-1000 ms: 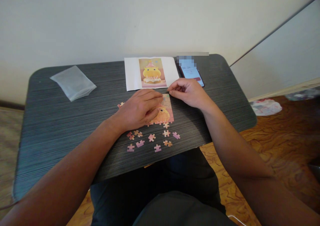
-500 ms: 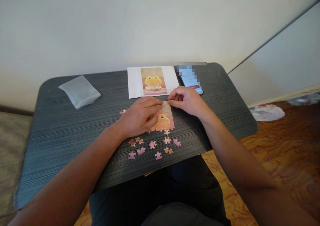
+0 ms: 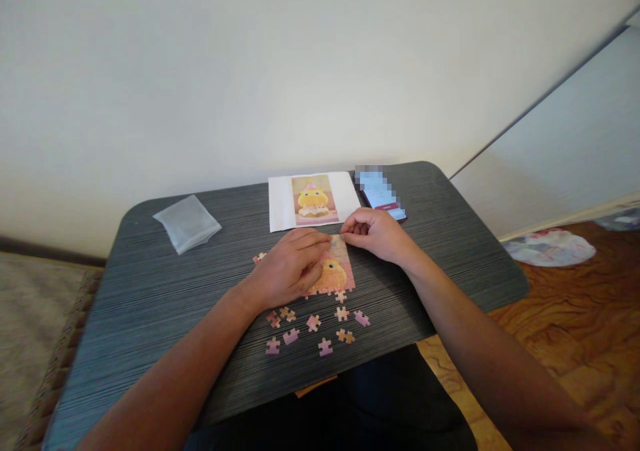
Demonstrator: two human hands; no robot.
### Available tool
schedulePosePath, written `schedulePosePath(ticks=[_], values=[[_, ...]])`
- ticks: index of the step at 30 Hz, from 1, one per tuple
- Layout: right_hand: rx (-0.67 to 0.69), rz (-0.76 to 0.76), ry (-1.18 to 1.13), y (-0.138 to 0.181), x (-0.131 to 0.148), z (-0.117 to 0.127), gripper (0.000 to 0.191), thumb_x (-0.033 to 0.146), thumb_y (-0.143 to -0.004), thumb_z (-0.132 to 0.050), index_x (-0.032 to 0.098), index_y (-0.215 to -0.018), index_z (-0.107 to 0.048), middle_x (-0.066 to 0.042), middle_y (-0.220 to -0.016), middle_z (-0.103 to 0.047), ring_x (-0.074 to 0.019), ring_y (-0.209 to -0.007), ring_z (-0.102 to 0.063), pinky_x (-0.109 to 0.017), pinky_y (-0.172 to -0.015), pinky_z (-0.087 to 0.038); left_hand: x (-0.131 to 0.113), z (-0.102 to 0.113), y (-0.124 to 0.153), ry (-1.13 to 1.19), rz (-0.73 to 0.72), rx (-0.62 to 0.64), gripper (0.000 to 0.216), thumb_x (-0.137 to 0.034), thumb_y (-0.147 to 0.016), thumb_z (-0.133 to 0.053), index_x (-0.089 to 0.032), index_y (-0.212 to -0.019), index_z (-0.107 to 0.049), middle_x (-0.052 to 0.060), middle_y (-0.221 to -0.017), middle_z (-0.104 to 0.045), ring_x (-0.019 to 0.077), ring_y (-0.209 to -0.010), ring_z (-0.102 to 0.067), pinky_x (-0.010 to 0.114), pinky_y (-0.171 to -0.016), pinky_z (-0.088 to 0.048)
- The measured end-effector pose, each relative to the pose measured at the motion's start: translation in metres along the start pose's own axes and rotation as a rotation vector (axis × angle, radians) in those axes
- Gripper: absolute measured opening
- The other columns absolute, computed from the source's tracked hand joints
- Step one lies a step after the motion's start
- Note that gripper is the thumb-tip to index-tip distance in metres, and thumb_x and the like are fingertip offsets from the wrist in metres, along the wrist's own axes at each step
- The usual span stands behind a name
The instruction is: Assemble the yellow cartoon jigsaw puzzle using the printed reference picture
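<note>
A partly joined jigsaw puzzle [image 3: 334, 279] with a yellow character lies flat on the dark table. My left hand [image 3: 293, 268] rests palm down over its left side, fingers stretched out, hiding that part. At the top right edge of the puzzle, my right hand [image 3: 373, 232] has thumb and forefinger pressed together; whatever lies between the tips is too small to make out. Several loose puzzle pieces lie below, among them a pink one [image 3: 325, 347], an orange one [image 3: 345, 336] and a purple one [image 3: 361, 318]. Another piece [image 3: 259, 258] peeks out left of my left hand.
Behind the puzzle lies a white sheet [image 3: 280, 204] printed with the yellow character's picture. A phone [image 3: 383, 194] with a lit screen is right of it. A clear plastic bag [image 3: 187, 223] lies at the left. The table [image 3: 165, 331] stands against a pale wall.
The view has tilted upward, so everything sits lower in the picture. Both hands keep nearly the same places on the puzzle, and the loose pieces have not moved on the table.
</note>
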State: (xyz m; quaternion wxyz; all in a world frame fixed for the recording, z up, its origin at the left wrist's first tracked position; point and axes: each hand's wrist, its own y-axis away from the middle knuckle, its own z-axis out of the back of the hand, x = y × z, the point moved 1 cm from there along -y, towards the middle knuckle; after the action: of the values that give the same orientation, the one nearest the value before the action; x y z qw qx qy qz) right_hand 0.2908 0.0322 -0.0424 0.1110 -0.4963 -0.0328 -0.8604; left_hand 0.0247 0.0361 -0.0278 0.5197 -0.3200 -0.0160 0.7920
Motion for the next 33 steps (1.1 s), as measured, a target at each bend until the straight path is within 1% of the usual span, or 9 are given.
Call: schedulePosePath(ticks=[7,11,13,16,19,22,24,27,33], values=[[-0.009,0.013,-0.019,0.000,-0.001,0.002,0.009,0.033,-0.092,-0.080,0.024,-0.090,-0.077,0.000,-0.084,-0.072,-0.0170,-0.073,-0.062,-0.035,-0.069,-0.049,0.002,0.000,0.002,0.044,0.012,0.003,0.036,-0.013,-0.106,-0.058,-0.017,-0.139,-0.073,0.016,-0.144,-0.073,0.0290,-0.138,-0.066,0.056,-0.120,-0.056],[-0.021,0.001,-0.035,0.000,0.000,0.003,0.014,0.038,-0.094,-0.080,0.024,-0.091,-0.077,0.000,-0.083,-0.072,-0.0171,-0.074,-0.062,-0.034,-0.070,-0.048,0.008,0.000,0.005,0.110,0.037,-0.053,0.043,-0.014,-0.106,-0.059,-0.019,-0.148,-0.067,0.016,-0.143,-0.072,0.0291,-0.137,-0.067,0.057,-0.117,-0.059],[-0.020,0.005,-0.033,0.000,-0.001,0.004,0.016,0.040,-0.095,-0.079,0.024,-0.091,-0.077,0.000,-0.083,-0.072,-0.0171,-0.074,-0.061,-0.034,-0.070,-0.048,0.011,0.001,0.007,0.123,0.029,-0.095,0.044,-0.013,-0.104,-0.060,-0.020,-0.147,-0.068,0.016,-0.140,-0.074,0.0287,-0.134,-0.068,0.056,-0.114,-0.061],[-0.027,0.015,-0.042,0.000,-0.002,0.004,0.018,0.041,-0.096,-0.078,0.024,-0.091,-0.077,0.000,-0.083,-0.072,-0.0171,-0.075,-0.062,-0.034,-0.071,-0.047,0.016,0.003,0.010,0.114,0.023,-0.157,0.042,-0.010,-0.100,-0.061,-0.019,-0.138,-0.073,0.015,-0.135,-0.077,0.0280,-0.128,-0.071,0.054,-0.110,-0.063],[-0.031,0.027,-0.052,0.001,-0.004,0.003,0.017,0.040,-0.097,-0.077,0.023,-0.092,-0.077,0.000,-0.083,-0.071,-0.0172,-0.075,-0.062,-0.034,-0.070,-0.047,0.021,0.007,0.013,0.081,0.050,-0.193,0.040,-0.011,-0.098,-0.062,-0.018,-0.134,-0.076,0.016,-0.132,-0.078,0.0276,-0.125,-0.073,0.052,-0.108,-0.063],[-0.022,0.053,-0.008,0.002,-0.003,0.003,0.012,0.035,-0.097,-0.076,0.023,-0.094,-0.078,-0.001,-0.087,-0.073,-0.0174,-0.076,-0.063,-0.035,-0.071,-0.048,0.024,0.011,0.015,0.037,0.076,-0.208,0.038,-0.013,-0.098,-0.063,-0.017,-0.134,-0.076,0.016,-0.131,-0.078,0.0276,-0.123,-0.073,0.052,-0.108,-0.063],[-0.014,0.079,0.034,0.002,-0.001,0.004,0.007,0.030,-0.096,-0.076,0.024,-0.096,-0.078,-0.002,-0.090,-0.074,-0.0172,-0.076,-0.064,-0.036,-0.071,-0.050,0.026,0.014,0.017,0.017,0.085,-0.209,0.038,-0.014,-0.097,-0.064,-0.017,-0.133,-0.077,0.015,-0.130,-0.079,0.0275,-0.121,-0.074,0.053,-0.108,-0.062],[-0.003,0.106,0.083,0.005,0.003,0.006,0.005,0.026,-0.095,-0.075,0.024,-0.097,-0.078,-0.001,-0.091,-0.073,-0.0162,-0.075,-0.064,-0.035,-0.071,-0.051,0.029,0.018,0.019,-0.001,0.100,-0.185,0.038,-0.014,-0.096,-0.065,-0.018,-0.132,-0.077,0.014,-0.127,-0.079,0.0268,-0.117,-0.074,0.052,-0.105,-0.063],[0.008,0.115,0.157,0.011,0.007,0.006,0.004,0.027,-0.095,-0.077,0.024,-0.096,-0.077,-0.001,-0.090,-0.071,-0.0143,-0.072,-0.064,-0.034,-0.067,-0.052,0.035,0.018,0.021,0.008,0.119,-0.131,0.035,-0.019,-0.097,-0.069,-0.019,-0.131,-0.078,0.013,-0.123,-0.080,0.0257,-0.114,-0.074,0.048,-0.103,-0.063]])
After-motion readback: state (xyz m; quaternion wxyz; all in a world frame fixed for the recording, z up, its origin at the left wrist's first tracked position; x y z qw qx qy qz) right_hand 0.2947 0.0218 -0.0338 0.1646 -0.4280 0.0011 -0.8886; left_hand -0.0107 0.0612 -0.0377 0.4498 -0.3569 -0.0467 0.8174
